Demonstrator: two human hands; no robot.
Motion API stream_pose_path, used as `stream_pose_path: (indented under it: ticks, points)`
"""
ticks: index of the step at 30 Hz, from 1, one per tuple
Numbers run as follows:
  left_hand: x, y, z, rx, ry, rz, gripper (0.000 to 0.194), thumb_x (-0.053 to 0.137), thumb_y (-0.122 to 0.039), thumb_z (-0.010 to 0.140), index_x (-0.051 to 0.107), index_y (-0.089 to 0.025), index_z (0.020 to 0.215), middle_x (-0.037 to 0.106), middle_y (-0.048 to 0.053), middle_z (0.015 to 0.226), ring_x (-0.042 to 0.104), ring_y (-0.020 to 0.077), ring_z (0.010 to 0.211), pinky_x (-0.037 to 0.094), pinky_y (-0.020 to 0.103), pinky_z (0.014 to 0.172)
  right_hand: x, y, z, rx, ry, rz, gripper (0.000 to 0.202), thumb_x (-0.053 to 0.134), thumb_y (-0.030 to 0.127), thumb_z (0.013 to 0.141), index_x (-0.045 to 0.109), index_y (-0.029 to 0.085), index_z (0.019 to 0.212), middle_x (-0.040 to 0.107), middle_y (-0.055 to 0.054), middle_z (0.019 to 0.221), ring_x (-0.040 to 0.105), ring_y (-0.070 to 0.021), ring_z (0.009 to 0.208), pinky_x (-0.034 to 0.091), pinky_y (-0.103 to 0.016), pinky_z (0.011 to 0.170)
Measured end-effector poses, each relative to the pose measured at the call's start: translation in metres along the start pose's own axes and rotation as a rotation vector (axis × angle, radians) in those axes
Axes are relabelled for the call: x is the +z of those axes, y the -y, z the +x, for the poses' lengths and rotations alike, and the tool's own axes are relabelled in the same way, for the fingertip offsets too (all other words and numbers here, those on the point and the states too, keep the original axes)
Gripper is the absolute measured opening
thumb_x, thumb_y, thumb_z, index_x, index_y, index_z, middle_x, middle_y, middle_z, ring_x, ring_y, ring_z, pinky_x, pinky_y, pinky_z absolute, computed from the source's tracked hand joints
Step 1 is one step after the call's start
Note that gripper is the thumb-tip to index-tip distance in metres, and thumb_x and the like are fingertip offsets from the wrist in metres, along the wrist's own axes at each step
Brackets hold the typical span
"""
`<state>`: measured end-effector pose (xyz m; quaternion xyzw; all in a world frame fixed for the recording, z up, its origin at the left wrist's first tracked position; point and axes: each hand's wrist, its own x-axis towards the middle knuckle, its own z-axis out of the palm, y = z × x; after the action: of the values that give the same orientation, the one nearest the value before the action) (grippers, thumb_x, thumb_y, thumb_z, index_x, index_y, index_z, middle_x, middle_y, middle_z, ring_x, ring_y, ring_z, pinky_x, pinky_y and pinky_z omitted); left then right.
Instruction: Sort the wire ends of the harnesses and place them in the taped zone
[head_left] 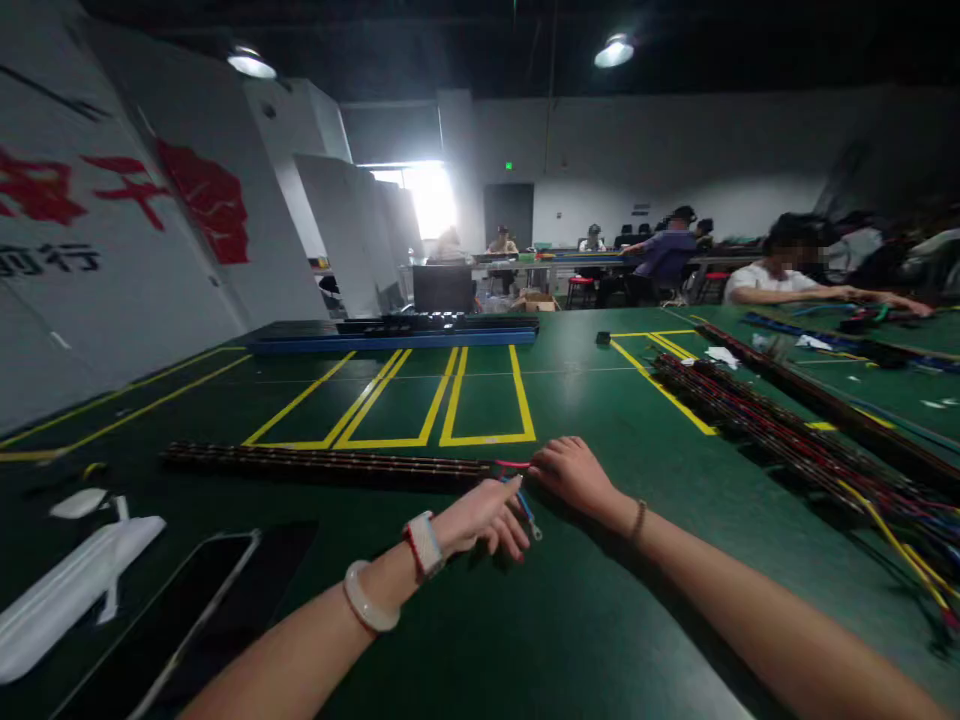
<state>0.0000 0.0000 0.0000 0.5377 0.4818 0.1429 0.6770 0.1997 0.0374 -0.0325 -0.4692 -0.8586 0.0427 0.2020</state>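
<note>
A long dark bundle of strips (330, 463) lies crosswise on the green table, a red wire (513, 464) and a blue wire (526, 503) with a ring terminal coming from its right end. At the blue wire is my left hand (484, 515), thumb and forefinger closed on it, the other fingers loosely bent. My right hand (574, 472) rests just right of the bundle's end, its curled fingers closed at the tip of the red wire.
More strips with wires (780, 430) lie at the right. Behind stands a blue rail (397, 340). A phone-like black panel (172, 610) and a white packet (82, 590) are at the left. A person in white (772, 280) works across the table.
</note>
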Motion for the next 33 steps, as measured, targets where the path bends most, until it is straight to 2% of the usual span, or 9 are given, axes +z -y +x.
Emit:
stream_pose_path:
  ticks: [3,6,11,14,20,23,26,28,33]
  points:
    - [0.003,0.002,-0.001,-0.013,0.005,0.091,0.083,0.03,-0.086,0.068,0.055,-0.007,0.072,0.061,0.014,0.059,0.058,0.0166,0.045,0.028,0.018,0.034,-0.001,0.006,0.001,-0.07,0.047,0.159,0.042,0.05,0.052,0.088,0.059,0.02,0.113,0.058,-0.008,0.107,0.048,-0.0204,0.102,0.03,-0.036,0.092]
    - [0.006,0.003,-0.001,-0.025,0.005,0.143,0.086,0.022,-0.087,0.069,0.054,-0.007,0.063,0.059,0.013,0.055,0.056,0.0145,0.042,0.028,0.018,0.035,-0.003,0.012,0.0,-0.065,0.118,0.254,0.055,0.054,0.057,0.082,0.053,0.02,0.123,0.054,-0.009,0.115,0.046,-0.0216,0.108,0.03,-0.037,0.096]
    - [0.008,0.006,-0.003,-0.088,0.077,0.232,0.088,0.021,-0.088,0.068,0.056,-0.007,0.06,0.059,0.013,0.056,0.056,0.0152,0.043,0.036,0.021,0.037,-0.013,0.018,-0.001,0.004,0.247,0.292,0.071,0.064,0.059,0.072,0.049,0.019,0.129,0.051,-0.01,0.118,0.044,-0.0245,0.109,0.031,-0.038,0.096]
    - [0.007,0.005,-0.006,-0.098,0.106,0.251,0.088,0.022,-0.088,0.068,0.056,-0.007,0.06,0.06,0.015,0.056,0.057,0.016,0.044,0.039,0.022,0.038,-0.014,0.02,-0.002,0.031,0.261,0.293,0.075,0.067,0.058,0.069,0.048,0.018,0.128,0.05,-0.01,0.118,0.043,-0.0248,0.108,0.031,-0.038,0.095]
    - [0.005,-0.002,-0.011,-0.108,0.219,0.172,0.077,0.035,-0.078,0.075,0.059,-0.006,0.066,0.063,0.017,0.063,0.061,0.0183,0.049,0.043,0.023,0.039,-0.004,0.02,-0.001,0.04,0.139,0.259,0.054,0.074,0.034,0.064,0.057,0.017,0.113,0.053,-0.007,0.109,0.044,-0.0215,0.1,0.033,-0.034,0.088]
    - [0.01,-0.005,-0.011,-0.085,0.201,0.033,0.068,0.04,-0.071,0.079,0.06,-0.006,0.077,0.064,0.016,0.069,0.063,0.0204,0.055,0.047,0.026,0.046,-0.003,0.02,0.0,0.029,0.056,0.252,0.037,0.072,0.025,0.067,0.063,0.019,0.103,0.056,-0.005,0.101,0.044,-0.0197,0.095,0.032,-0.032,0.084]
    - [0.013,-0.006,-0.009,-0.101,0.179,-0.184,0.062,0.038,-0.067,0.084,0.055,-0.008,0.094,0.063,0.014,0.077,0.065,0.0225,0.063,0.051,0.032,0.054,-0.005,0.023,0.0,0.006,-0.03,0.24,0.021,0.066,0.021,0.074,0.066,0.02,0.096,0.058,-0.004,0.092,0.046,-0.018,0.092,0.03,-0.032,0.083]
    - [0.014,-0.006,-0.008,-0.114,0.172,-0.304,0.059,0.033,-0.063,0.088,0.05,-0.009,0.101,0.063,0.014,0.085,0.066,0.0226,0.07,0.052,0.033,0.057,-0.005,0.025,-0.001,-0.017,-0.082,0.223,0.018,0.065,0.017,0.075,0.068,0.021,0.092,0.059,-0.003,0.087,0.047,-0.0171,0.089,0.029,-0.032,0.082]
    - [0.015,-0.007,-0.004,-0.102,0.129,-0.489,0.063,0.022,-0.06,0.092,0.05,-0.005,0.106,0.06,0.018,0.1,0.065,0.0208,0.081,0.05,0.025,0.056,-0.002,0.027,-0.001,-0.127,-0.227,0.132,0.017,0.066,0.009,0.074,0.069,0.023,0.083,0.059,-0.001,0.078,0.046,-0.0156,0.082,0.029,-0.033,0.082]
